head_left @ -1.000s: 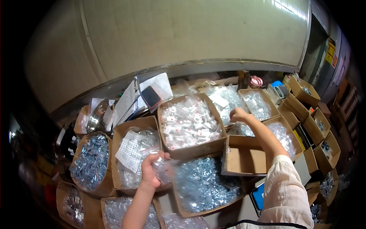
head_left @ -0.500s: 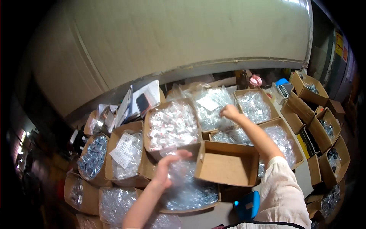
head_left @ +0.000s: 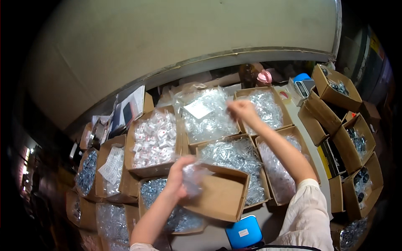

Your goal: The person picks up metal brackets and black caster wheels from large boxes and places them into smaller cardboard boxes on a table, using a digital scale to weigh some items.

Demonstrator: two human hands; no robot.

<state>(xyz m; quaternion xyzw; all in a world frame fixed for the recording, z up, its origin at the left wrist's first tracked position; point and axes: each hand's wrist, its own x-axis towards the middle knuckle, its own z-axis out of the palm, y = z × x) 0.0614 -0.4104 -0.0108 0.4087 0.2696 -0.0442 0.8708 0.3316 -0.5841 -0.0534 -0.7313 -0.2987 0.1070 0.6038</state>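
My left hand (head_left: 180, 178) is closed on a clear plastic bag (head_left: 193, 180), blurred by motion, above the left end of an open cardboard box (head_left: 222, 194) whose brown bottom shows. Farther off, my right hand (head_left: 243, 113) has its fingers drawn together; whatever they hold, if anything, cannot be made out. It hovers between a pile of clear bags (head_left: 213, 119) with a white paper slip (head_left: 197, 109) on it and a carton of clear packets (head_left: 266, 108). Behind the open box stands a carton of small silvery packets (head_left: 234, 154).
Left lie cartons of white packets (head_left: 155, 138), bluish packets (head_left: 86, 171) and bags under a written sheet (head_left: 112, 167). A blue case (head_left: 244, 232) sits near me. Right are a small scale (head_left: 303, 88) and stacked cartons (head_left: 356, 142). A pink-lidded bottle (head_left: 264, 77) stands behind.
The view has swung right. My left hand and its bag have come over the open box, which is now turned, exposing more silvery packets behind it. My right hand has moved right, away from the slip.
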